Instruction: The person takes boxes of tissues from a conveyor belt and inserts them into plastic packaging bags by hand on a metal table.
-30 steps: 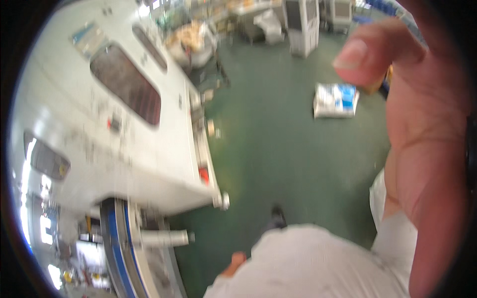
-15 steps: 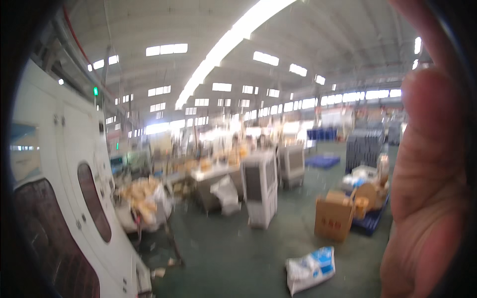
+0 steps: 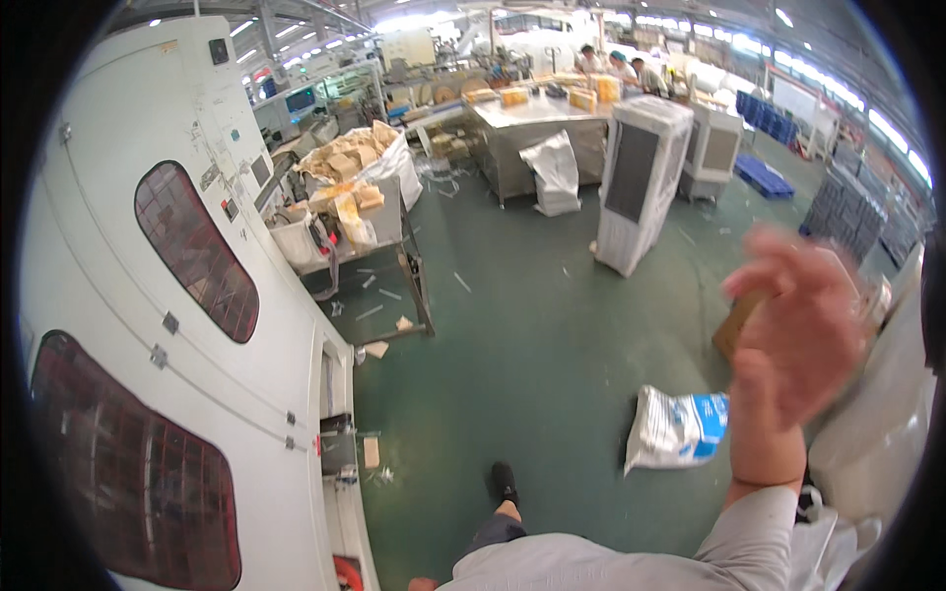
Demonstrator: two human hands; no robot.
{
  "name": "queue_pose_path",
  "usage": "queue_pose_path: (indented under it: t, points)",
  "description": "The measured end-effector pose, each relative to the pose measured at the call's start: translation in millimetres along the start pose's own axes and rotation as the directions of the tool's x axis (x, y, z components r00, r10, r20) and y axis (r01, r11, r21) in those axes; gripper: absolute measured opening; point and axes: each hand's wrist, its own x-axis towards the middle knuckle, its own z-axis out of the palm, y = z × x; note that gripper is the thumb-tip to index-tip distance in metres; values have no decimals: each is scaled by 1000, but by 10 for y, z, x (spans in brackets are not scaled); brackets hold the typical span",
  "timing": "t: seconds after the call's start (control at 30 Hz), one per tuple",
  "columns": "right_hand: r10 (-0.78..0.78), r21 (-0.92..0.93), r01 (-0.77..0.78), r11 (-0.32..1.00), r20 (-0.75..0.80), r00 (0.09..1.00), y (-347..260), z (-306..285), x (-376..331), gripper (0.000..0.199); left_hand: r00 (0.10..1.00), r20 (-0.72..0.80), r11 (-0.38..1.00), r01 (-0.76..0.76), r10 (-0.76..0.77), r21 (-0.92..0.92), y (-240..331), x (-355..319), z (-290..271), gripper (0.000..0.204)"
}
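Observation:
My right hand (image 3: 798, 330) is raised at the right, slightly blurred, its fingers loosely bent and apart. Nothing shows in it, and it touches nothing visible. Behind it, a brown cardboard box (image 3: 734, 325) is mostly covered from sight. Below and left of that hand, a white and blue bag (image 3: 675, 428) lies on the green floor. Only a sliver of my left hand (image 3: 424, 584) shows at the lower edge; its fingers are hidden.
A tall white machine cabinet (image 3: 108, 217) with dark windows lines the left. Beyond it stands a metal-framed table (image 3: 419, 286) near a sack of brown pieces (image 3: 399, 163). Ahead are an air cooler (image 3: 645, 187), a steel table (image 3: 503, 148), a blue pallet (image 3: 764, 177) and several people.
The view has tilted down, bringing the floor, my foot and shirt into sight. My right hand, formerly large and close at the right edge, now appears farther off with its forearm showing.

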Motion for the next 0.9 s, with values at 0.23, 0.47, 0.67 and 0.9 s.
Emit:
queue_pose_path:
  t: [0.23,0.47,0.67,0.9]
  points:
    - [725,-654,-355,668,680,112,1852,774,-2906,30,999,33,990,41,-37,-131,1684,2429,-1409,23]
    - [583,-858,-387,-337,132,-801,1589,27,-6666,45,908,-195,914,-393,370,-97,4590,4399,-3617,35]
    - [442,-791,-208,-576,-87,-893,3219,325,-6588,36,868,-299,860,-465,396,-212,6356,5397,-5245,40]
    - [723,-729,-529,-434,69,-688,7249,1603,-6804,28,975,28,966,-221,219,136,6620,6382,-5797,36]
